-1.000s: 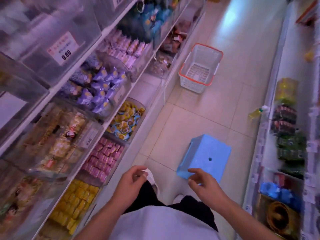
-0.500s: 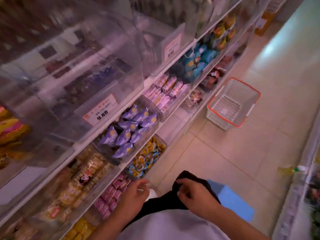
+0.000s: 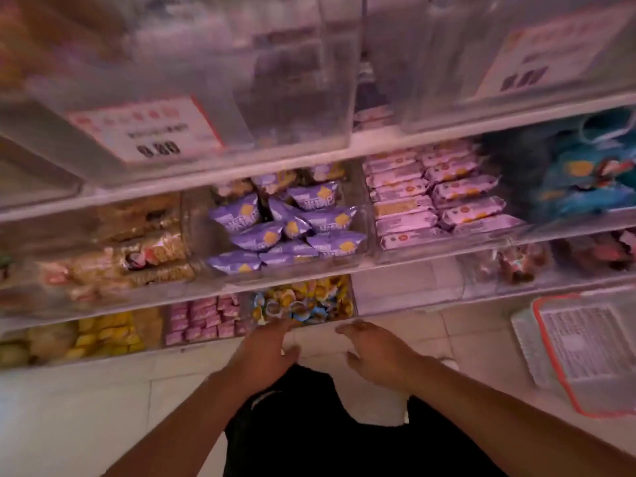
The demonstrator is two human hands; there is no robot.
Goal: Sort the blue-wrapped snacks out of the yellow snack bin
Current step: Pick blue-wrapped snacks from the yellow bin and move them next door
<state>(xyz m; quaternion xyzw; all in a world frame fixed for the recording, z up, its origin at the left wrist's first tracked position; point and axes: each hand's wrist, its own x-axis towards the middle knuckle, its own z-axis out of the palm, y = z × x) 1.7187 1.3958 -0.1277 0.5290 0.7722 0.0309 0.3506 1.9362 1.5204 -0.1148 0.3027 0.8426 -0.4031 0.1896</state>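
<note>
Left hand (image 3: pixel 266 352) and right hand (image 3: pixel 373 352), both spread and empty, reach toward the yellow snack bin (image 3: pixel 303 302) just beyond their fingertips. Blue-wrapped snacks (image 3: pixel 303 313) lie among yellow ones; probably light, crinkly, slippery: pinch each across the wrapper's middle.

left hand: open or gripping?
Open. The left hand reaches toward the snack bin with fingers extended, holding nothing.

White shelves (image 3: pixel 378 146) of clear bins fill my view — a price tag (image 3: pixel 148 129) up front. Below me, pale floor tiles (image 3: pixel 75 418); dim, pinkish light.
</note>
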